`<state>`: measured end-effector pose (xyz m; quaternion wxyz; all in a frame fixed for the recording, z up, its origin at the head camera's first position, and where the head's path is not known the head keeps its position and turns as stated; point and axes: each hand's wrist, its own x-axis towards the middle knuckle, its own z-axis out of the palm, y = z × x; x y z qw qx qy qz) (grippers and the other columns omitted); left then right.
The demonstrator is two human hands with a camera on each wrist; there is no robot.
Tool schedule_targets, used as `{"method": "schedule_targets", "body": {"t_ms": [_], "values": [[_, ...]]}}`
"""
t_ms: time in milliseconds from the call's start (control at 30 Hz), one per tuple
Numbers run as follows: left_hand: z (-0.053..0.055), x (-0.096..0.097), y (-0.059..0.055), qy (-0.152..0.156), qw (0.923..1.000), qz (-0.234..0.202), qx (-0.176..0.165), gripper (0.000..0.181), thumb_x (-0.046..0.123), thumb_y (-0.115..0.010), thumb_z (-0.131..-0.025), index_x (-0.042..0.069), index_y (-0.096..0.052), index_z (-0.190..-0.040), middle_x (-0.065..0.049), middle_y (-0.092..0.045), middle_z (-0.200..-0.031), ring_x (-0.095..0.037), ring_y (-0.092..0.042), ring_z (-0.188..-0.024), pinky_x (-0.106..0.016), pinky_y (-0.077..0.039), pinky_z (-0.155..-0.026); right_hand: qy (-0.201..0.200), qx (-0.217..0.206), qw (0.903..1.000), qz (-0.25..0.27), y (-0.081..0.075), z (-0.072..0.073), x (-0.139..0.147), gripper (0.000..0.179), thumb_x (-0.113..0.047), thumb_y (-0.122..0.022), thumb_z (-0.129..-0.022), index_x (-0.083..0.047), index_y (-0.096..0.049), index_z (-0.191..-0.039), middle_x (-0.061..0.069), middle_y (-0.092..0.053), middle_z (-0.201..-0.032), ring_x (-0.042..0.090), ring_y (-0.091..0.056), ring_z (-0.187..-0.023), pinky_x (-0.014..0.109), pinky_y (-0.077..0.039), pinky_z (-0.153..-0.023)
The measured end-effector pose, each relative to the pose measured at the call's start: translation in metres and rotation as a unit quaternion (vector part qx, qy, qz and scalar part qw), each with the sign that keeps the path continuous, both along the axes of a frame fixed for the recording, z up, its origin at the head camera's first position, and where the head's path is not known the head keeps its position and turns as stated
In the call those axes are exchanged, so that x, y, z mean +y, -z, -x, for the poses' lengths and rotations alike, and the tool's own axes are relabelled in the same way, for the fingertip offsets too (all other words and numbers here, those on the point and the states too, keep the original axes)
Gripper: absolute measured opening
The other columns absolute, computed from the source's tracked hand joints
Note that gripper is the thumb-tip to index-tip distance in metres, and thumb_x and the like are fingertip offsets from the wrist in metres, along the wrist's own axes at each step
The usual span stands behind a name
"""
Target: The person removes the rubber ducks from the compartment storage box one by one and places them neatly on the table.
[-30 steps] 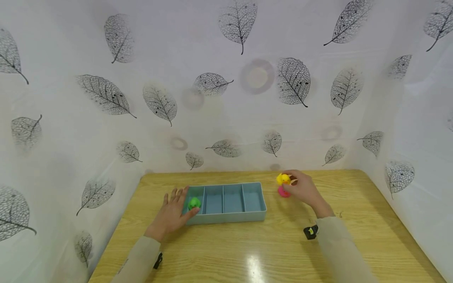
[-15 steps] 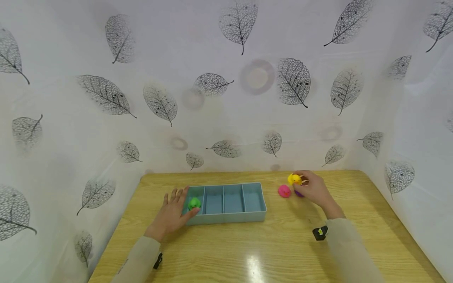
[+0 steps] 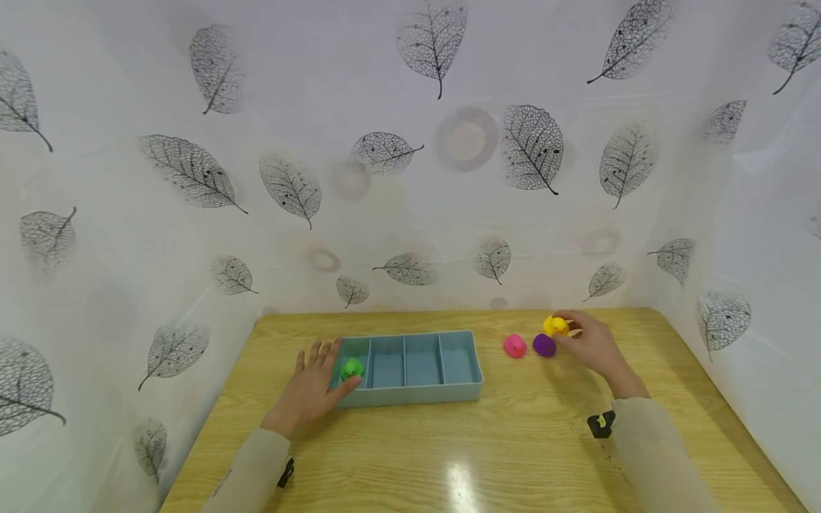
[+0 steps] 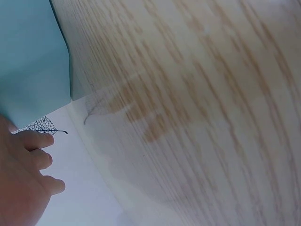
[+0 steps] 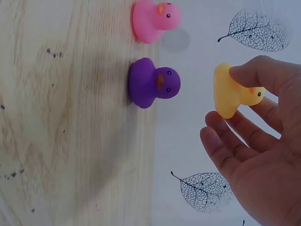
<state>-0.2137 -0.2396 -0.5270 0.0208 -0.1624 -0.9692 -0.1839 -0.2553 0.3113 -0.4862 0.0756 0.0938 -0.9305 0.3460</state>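
Note:
My right hand (image 3: 591, 347) pinches a yellow rubber duck (image 3: 555, 326) between thumb and fingers; the right wrist view shows this yellow duck (image 5: 225, 92) held off the table. Just left of it in the head view a purple rubber duck (image 3: 544, 345) stands on the table, with a pink rubber duck (image 3: 515, 346) beside it. My left hand (image 3: 309, 390) rests with spread fingers on the left end of a blue-grey divided box (image 3: 410, 395). In that box's leftmost compartment sits a green rubber duck (image 3: 351, 369), close by the left thumb.
The box's other compartments hold nothing. Under everything lies a wood-grain table (image 3: 398, 449). A white leaf-patterned sheet (image 3: 410, 214) stands behind the table and along both sides.
My right hand has moved to the right with the yellow duck, past the pink duck and over to the right of the purple one, which has come into view. The left hand stays put.

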Motion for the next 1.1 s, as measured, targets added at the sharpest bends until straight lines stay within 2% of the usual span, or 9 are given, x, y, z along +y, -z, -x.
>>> {"method": "schedule_targets", "body": {"t_ms": [367, 533, 700, 800, 1000, 1100], "values": [[0.002, -0.001, 0.002, -0.002, 1.0000, 0.002, -0.001, 0.094, 0.063, -0.053, -0.103, 0.010, -0.014, -0.170, -0.031, -0.033, -0.167, -0.053, -0.021, -0.159, -0.075, -0.011, -0.125, 0.009, -0.009, 0.9999, -0.004, 0.008, -0.003, 0.017, 0.046, -0.009, -0.070, -0.098, 0.009, -0.060, -0.139, 0.038, -0.059, -0.137, 0.049, -0.065, -0.109, 0.060, -0.059, -0.089], [0.002, -0.001, 0.003, 0.001, 1.0000, 0.004, 0.001, 0.094, 0.062, -0.053, -0.103, 0.008, -0.015, -0.170, -0.031, -0.033, -0.167, -0.053, -0.021, -0.159, -0.076, -0.010, -0.125, 0.014, -0.008, 0.9998, -0.007, 0.015, -0.004, 0.024, 0.045, -0.006, -0.071, -0.096, 0.011, -0.061, -0.137, 0.039, -0.061, -0.134, 0.051, -0.066, -0.108, 0.061, -0.059, -0.089], [0.002, -0.001, 0.003, 0.002, 1.0000, 0.001, 0.004, 0.094, 0.061, -0.054, -0.103, 0.007, -0.016, -0.170, -0.031, -0.034, -0.166, -0.053, -0.022, -0.158, -0.077, -0.011, -0.125, 0.020, -0.025, 0.9994, -0.009, 0.022, -0.005, 0.032, 0.047, -0.008, -0.070, -0.097, 0.012, -0.059, -0.138, 0.040, -0.059, -0.135, 0.052, -0.064, -0.110, 0.059, -0.060, -0.087], [0.001, -0.001, 0.003, 0.002, 1.0000, 0.001, 0.005, 0.094, 0.061, -0.055, -0.103, 0.007, -0.016, -0.170, -0.031, -0.034, -0.166, -0.053, -0.022, -0.158, -0.077, -0.011, -0.125, 0.027, -0.034, 0.9990, -0.013, 0.026, -0.004, 0.035, 0.047, -0.011, -0.070, -0.098, 0.011, -0.059, -0.139, 0.039, -0.060, -0.134, 0.052, -0.064, -0.111, 0.056, -0.060, -0.085], [0.001, 0.000, 0.001, 0.001, 1.0000, 0.002, 0.005, 0.094, 0.061, -0.054, -0.103, 0.007, -0.016, -0.170, -0.031, -0.035, -0.166, -0.053, -0.022, -0.158, -0.077, -0.012, -0.125, 0.035, -0.050, 0.9980, -0.018, 0.033, -0.002, 0.040, 0.048, -0.010, -0.067, -0.097, 0.009, -0.059, -0.140, 0.039, -0.061, -0.135, 0.049, -0.065, -0.110, 0.036, -0.057, -0.078], [0.000, 0.000, 0.000, 0.001, 1.0000, 0.001, 0.003, 0.094, 0.061, -0.054, -0.103, 0.008, -0.015, -0.170, -0.031, -0.035, -0.166, -0.053, -0.022, -0.158, -0.076, -0.011, -0.125, 0.032, -0.049, 0.9980, -0.025, 0.036, -0.002, 0.043, 0.048, -0.009, -0.067, -0.096, 0.009, -0.059, -0.140, 0.040, -0.059, -0.136, 0.048, -0.065, -0.108, 0.033, -0.055, -0.075]]}}
